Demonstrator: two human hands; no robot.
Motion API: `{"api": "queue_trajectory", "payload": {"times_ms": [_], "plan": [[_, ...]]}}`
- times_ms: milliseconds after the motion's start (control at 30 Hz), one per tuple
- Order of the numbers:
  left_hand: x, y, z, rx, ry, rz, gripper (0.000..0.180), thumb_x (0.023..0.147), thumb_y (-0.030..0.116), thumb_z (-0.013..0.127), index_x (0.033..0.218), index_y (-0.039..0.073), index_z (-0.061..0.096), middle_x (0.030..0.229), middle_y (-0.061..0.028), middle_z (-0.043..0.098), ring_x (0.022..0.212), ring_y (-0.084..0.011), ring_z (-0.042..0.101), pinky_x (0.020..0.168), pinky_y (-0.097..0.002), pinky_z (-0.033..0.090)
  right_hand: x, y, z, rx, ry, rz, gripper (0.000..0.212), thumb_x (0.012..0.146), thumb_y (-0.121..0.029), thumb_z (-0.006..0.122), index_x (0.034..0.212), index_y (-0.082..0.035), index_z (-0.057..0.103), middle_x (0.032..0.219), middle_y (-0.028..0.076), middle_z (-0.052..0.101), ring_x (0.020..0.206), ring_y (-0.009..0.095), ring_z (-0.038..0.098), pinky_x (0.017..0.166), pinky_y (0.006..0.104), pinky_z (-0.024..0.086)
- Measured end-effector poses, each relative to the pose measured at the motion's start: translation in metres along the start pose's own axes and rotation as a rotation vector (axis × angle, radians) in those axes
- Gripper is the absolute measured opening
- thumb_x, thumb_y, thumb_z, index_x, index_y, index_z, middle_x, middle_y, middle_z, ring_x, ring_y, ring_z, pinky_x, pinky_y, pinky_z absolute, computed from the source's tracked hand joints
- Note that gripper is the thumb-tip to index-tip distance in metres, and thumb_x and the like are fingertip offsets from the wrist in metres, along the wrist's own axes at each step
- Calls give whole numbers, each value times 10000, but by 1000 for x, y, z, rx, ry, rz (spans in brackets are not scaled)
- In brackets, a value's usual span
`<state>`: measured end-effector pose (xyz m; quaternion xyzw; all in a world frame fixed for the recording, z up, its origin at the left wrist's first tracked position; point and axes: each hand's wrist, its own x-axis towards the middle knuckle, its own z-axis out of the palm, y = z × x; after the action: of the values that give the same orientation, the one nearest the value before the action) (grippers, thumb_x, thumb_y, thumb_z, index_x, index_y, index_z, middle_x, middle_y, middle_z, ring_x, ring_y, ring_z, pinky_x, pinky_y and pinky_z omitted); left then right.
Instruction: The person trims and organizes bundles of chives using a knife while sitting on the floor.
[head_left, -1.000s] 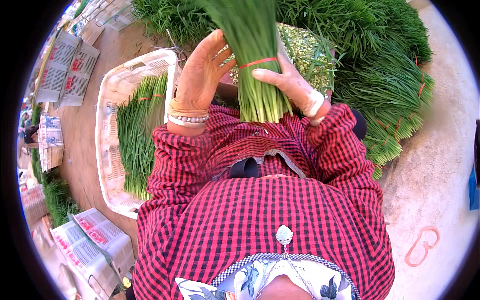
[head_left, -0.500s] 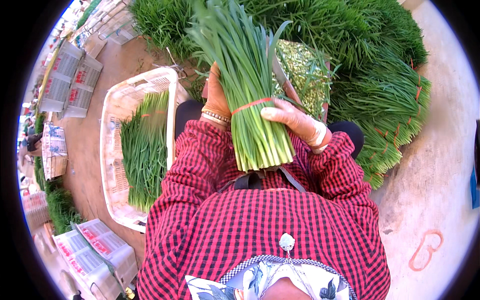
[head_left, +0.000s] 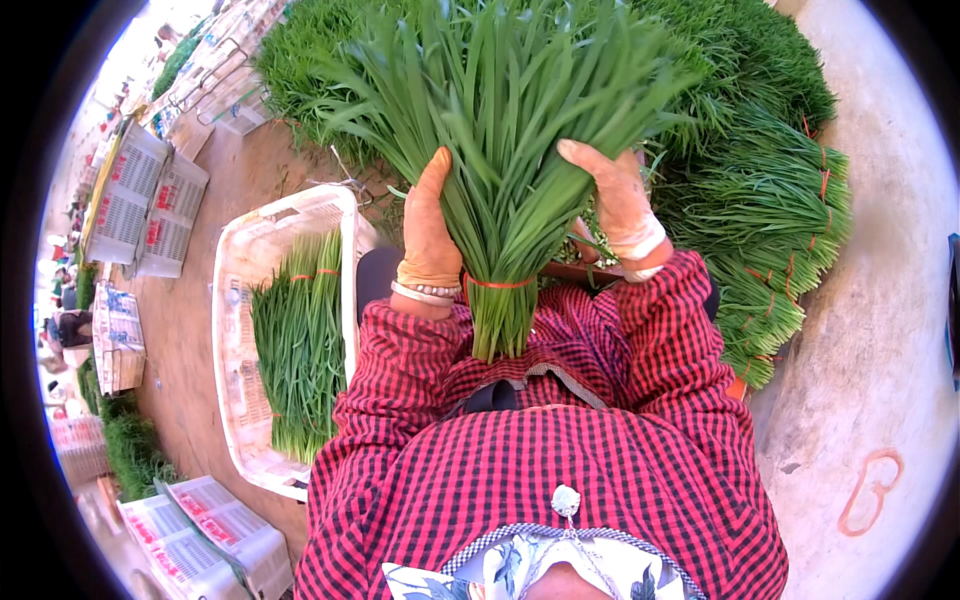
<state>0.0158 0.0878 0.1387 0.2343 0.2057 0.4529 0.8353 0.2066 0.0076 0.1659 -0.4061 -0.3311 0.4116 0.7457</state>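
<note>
A bunch of garlic chives [head_left: 505, 215] stands upright in front of me, its leaves fanned wide at the far end. An orange-red band [head_left: 500, 284] cinches it low down, with the pale stem ends towards my lap. My left hand [head_left: 430, 230], in an orange-stained glove, cups the left side of the leaves, thumb pointing up along them. On the other side my gloved right hand [head_left: 618, 200] grips the leaves, its thumb pressed on them. The remaining fingers of both hands are mostly hidden behind the leaves.
A white plastic crate [head_left: 232, 350] with banded chive bunches [head_left: 300, 345] stands at my left. Heaps of chives [head_left: 745, 200] lie ahead and to the right. Lidded white crates [head_left: 215, 530] stand farther left. Pale concrete floor [head_left: 860, 380] runs along the right.
My right hand has moved from the stems beside the band up to the leaves. The bunch, tilted before, is now more upright with its leaves spread wider, and its banded end sits lower.
</note>
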Motion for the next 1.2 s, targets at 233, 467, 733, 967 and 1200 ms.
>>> {"api": "queue_trajectory", "payload": {"times_ms": [233, 467, 733, 967, 1200], "plan": [[-11, -2, 3, -55, 86, -41, 395, 1022, 292, 608, 1332, 47, 616, 1262, -96, 697, 1099, -273, 683, 990, -431, 550, -20, 4, -20, 28, 15, 22, 452, 896, -117, 788, 1294, -20, 598, 1173, 69, 683, 1054, 189, 657, 949, 349, 539], [-7, 16, 12, 1, 48, 41, 422, 1032, 325, 590, 1328, 25, 615, 1266, -116, 692, 1111, -278, 688, 983, -435, 558, -32, 2, -37, -88, -133, 219, 873, 916, -318, 771, 1576, -54, 264, 1533, 141, 425, 1386, 289, 457, 1126, 453, 418], [14, 0, 33, 374, -39, 106, 492, 987, 336, 682, 1343, 6, 602, 1279, -69, 662, 1189, -183, 605, 1014, -367, 490, -69, 72, 1, -229, -211, 189, 885, 855, -234, 815, 1546, -31, 302, 1450, 117, 502, 1302, 215, 513, 1111, 388, 430], [3, 1, -48, 800, 54, -453, 544, 1011, 469, 604, 1318, 20, 613, 1298, -84, 660, 1168, -193, 613, 987, -383, 491, -73, 53, -19, -72, -216, 283, 791, 872, -281, 804, 1503, -49, 387, 1365, 80, 581, 1251, 197, 553, 1086, 363, 445], [10, 3, 2, 272, -148, -74, 490, 999, 301, 665, 1402, 53, 537, 1247, -77, 677, 1082, -211, 675, 929, -381, 573, -64, 37, 10, -333, -421, 184, 889, 852, -359, 802, 1524, 1, 345, 1427, 129, 525, 1320, 220, 492, 1144, 381, 378]]}}
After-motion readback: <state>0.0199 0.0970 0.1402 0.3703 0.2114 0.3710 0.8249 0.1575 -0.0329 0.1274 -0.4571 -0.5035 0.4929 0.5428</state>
